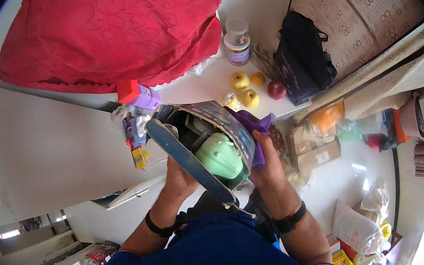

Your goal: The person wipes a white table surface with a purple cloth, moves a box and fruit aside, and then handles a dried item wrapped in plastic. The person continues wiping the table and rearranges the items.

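Between my hands is a dark cardboard box [233,125] with its top open, tilted towards me. Inside it lies a light green rounded plastic object [220,155], beside dark items that are hard to make out. A blue flap [192,162] with a worn edge and a string at its end runs along the near side. My left hand [180,178] supports the box from the near left, its fingers hidden beneath. My right hand [268,160] presses a purple cloth [262,129] against the box's right side, the thumb on the cloth.
Beyond the box, a white surface [198,86] bears yellow fruit [250,98], a red apple [277,90], stacked plastic jars [238,51] and a black bag [302,60]. A red cloth [121,24] covers something at upper left. Cardboard boxes [318,150] and sacks [358,228] stand on the right.
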Available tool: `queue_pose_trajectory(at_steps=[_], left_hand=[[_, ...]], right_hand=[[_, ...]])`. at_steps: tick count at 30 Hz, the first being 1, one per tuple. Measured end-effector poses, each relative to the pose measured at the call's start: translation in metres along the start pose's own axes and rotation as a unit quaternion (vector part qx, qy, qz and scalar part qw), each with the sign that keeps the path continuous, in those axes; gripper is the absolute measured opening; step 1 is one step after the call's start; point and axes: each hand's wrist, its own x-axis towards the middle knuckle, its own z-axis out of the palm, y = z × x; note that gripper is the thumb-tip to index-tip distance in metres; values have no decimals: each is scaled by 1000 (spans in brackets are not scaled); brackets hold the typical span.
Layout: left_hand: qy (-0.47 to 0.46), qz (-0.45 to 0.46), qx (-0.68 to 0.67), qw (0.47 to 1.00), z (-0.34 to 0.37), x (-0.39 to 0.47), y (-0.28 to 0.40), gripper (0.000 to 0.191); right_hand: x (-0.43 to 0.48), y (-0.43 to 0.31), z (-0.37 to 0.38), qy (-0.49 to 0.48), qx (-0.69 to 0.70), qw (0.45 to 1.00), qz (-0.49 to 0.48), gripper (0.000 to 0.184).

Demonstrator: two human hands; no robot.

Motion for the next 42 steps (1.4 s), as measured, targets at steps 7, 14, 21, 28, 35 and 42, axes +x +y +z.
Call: queue_pose_trajectory(at_steps=[7,14,21,28,35,42], left_hand=[[-114,108,191,969,11,9,1,81],[-36,96,222,970,10,-26,-19,80],[91,63,78,991,26,-24,-7,63],[102,114,8,988,46,-17,20,53],[157,136,105,972,21,-6,27,63],[171,83,125,974,-8,-11,26,74]], right_hand=[[10,9,9,19,4,999,-48,47],[9,18,25,32,-81,978,-190,51],[-9,29,32,31,-285,918,-274,62],[-23,47,28,81,-429,846,-308,61],[-29,68,20,92,-514,789,-325,47],[-50,47,57,9,-547,745,-381,41]])
